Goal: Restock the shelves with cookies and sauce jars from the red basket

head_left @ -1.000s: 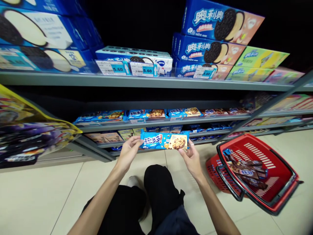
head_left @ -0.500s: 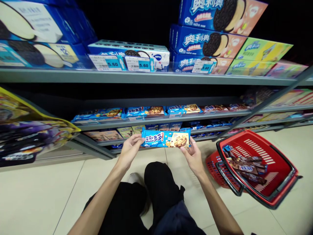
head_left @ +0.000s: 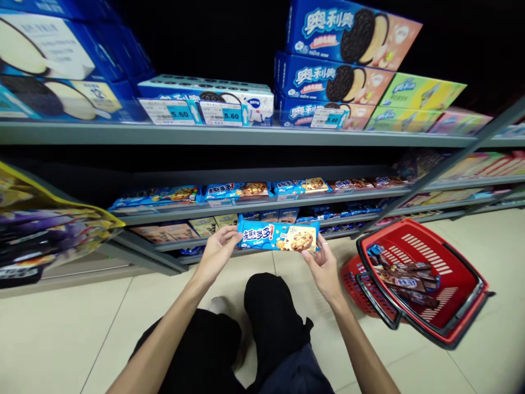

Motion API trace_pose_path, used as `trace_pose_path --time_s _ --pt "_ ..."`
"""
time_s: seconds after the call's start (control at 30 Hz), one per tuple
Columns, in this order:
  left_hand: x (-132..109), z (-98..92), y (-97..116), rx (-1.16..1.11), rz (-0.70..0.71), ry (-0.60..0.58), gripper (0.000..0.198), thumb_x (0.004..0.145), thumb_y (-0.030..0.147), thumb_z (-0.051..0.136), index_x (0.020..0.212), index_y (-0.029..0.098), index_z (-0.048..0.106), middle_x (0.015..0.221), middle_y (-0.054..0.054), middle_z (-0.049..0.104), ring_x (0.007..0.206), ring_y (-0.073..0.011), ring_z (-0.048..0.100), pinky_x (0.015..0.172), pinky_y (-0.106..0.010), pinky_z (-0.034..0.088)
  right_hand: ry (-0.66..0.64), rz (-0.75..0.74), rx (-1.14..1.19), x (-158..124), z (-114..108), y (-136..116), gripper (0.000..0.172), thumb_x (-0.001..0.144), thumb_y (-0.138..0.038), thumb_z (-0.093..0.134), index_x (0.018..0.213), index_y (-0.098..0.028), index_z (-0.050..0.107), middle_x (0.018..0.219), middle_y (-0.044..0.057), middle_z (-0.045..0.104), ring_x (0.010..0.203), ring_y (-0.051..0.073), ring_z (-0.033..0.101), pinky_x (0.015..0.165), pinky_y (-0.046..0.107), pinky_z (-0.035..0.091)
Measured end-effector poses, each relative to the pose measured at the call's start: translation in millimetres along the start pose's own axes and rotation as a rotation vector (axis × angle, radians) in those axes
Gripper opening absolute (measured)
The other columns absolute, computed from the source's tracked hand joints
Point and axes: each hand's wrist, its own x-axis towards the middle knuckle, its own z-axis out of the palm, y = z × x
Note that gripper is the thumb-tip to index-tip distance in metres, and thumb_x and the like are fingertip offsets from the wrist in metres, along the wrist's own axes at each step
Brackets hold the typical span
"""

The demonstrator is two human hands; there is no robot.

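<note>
I hold a long blue packet of chocolate-chip cookies (head_left: 278, 237) flat in front of me, printed side up. My left hand (head_left: 216, 253) pinches its left end and my right hand (head_left: 324, 266) grips its right end; a ring shows on one right finger. The packet hovers in front of the low shelves, above my bent knees in black trousers (head_left: 266, 317).
A red shopping basket (head_left: 459, 284) with several dark snack packets (head_left: 404, 276) stands on the tiled floor at my right. Grey shelves (head_left: 246, 134) carry blue cookie boxes (head_left: 332, 82) with price tags above and more cookie packets (head_left: 238, 190) below. A yellow-and-purple bag (head_left: 45, 224) juts out at left.
The view has shifted slightly, so shelves and basket sit a little further left. The packet stays held in both hands at nearly the same spot.
</note>
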Motion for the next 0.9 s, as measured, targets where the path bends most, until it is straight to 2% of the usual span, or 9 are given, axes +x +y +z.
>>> trace_pose_path --time_s 0.13,0.23,0.3,0.4,0.47,0.57,0.63,0.77,0.9 --pt "10.1 41.5 6.3 0.028 0.069 -0.126 0.068 0.066 0.063 0.088 0.11 0.015 0.07 0.093 -0.009 0.079 0.083 -0.022 0.071 0.072 -0.031 0.054 0.118 -0.035 -0.033 -8.3 -33.7 -10.3 0.085 0.087 -0.047 0.082 0.158 -0.021 0.045 0.153 0.015 0.06 0.136 0.03 0.064 0.119 0.05 0.051" --pt "13.3 86.2 17.9 0.033 0.153 -0.237 0.068 0.072 0.063 0.083 0.118 0.014 0.071 0.107 -0.013 0.08 0.1 -0.0274 0.075 0.086 -0.037 0.06 0.219 -0.064 -0.078 -6.5 -67.9 -22.8 0.081 0.087 -0.048 0.082 0.155 -0.022 0.046 0.156 0.015 0.057 0.138 0.03 0.062 0.122 0.051 0.049" --pt "12.5 113.0 26.4 0.05 0.245 -0.264 0.062 0.078 0.058 0.081 0.121 0.015 0.071 0.121 -0.014 0.077 0.116 -0.0301 0.072 0.098 -0.04 0.06 0.235 -0.102 -0.113 2.6 -88.1 -34.2 0.079 0.086 -0.049 0.082 0.152 -0.022 0.047 0.156 0.016 0.057 0.138 0.029 0.062 0.121 0.05 0.049" --pt "13.4 136.7 37.7 0.046 0.306 -0.235 0.06 0.083 0.054 0.076 0.128 0.015 0.068 0.134 -0.015 0.072 0.121 -0.0322 0.071 0.096 -0.043 0.062 0.188 -0.179 -0.158 31.4 -108.5 -52.3 0.082 0.084 -0.052 0.083 0.151 -0.02 0.048 0.157 0.017 0.056 0.136 0.03 0.063 0.119 0.048 0.052" --pt "20.7 140.3 45.0 0.063 0.306 -0.216 0.061 0.084 0.053 0.076 0.131 0.016 0.066 0.138 -0.016 0.07 0.119 -0.0325 0.072 0.091 -0.043 0.064 0.132 -0.202 -0.185 59.4 -114.4 -63.0 0.084 0.083 -0.054 0.083 0.152 -0.02 0.049 0.156 0.017 0.057 0.131 0.03 0.067 0.117 0.047 0.054" --pt "46.0 135.1 58.8 0.115 0.367 -0.183 0.055 0.082 0.048 0.078 0.126 0.016 0.069 0.133 -0.016 0.072 0.114 -0.0306 0.073 0.095 -0.043 0.062 0.051 -0.223 -0.222 109.4 -111.8 -75.7 0.087 0.081 -0.055 0.084 0.152 -0.017 0.052 0.145 0.016 0.066 0.122 0.03 0.072 0.114 0.047 0.056" --pt "71.2 129.7 70.8 0.152 0.436 -0.138 0.049 0.081 0.045 0.078 0.119 0.014 0.071 0.122 -0.015 0.076 0.107 -0.029 0.075 0.096 -0.042 0.06 0.006 -0.255 -0.238 145.2 -104.1 -81.3 0.09 0.08 -0.056 0.085 0.153 -0.015 0.052 0.138 0.016 0.071 0.121 0.03 0.072 0.114 0.047 0.057" --pt "129.3 122.3 96.3 0.275 0.471 -0.044 0.033 0.082 0.036 0.078 0.105 0.012 0.072 0.105 -0.013 0.078 0.098 -0.026 0.075 0.092 -0.038 0.059 -0.066 -0.345 -0.283 218.3 -82.7 -84.1 0.091 0.078 -0.06 0.085 0.15 -0.013 0.054 0.145 0.017 0.066 0.125 0.03 0.07 0.115 0.041 0.056" --pt "177.5 123.5 109.5 0.539 0.381 0.06 0.035 0.089 0.032 0.075 0.116 0.011 0.07 0.109 -0.014 0.077 0.099 -0.0243 0.074 0.088 -0.033 0.057 -0.061 -0.342 -0.533 284.1 -63.4 -74.9 0.078 0.093 -0.05 0.071 0.154 -0.008 0.047 0.143 0.019 0.067 0.122 0.026 0.071 0.111 0.036 0.056"
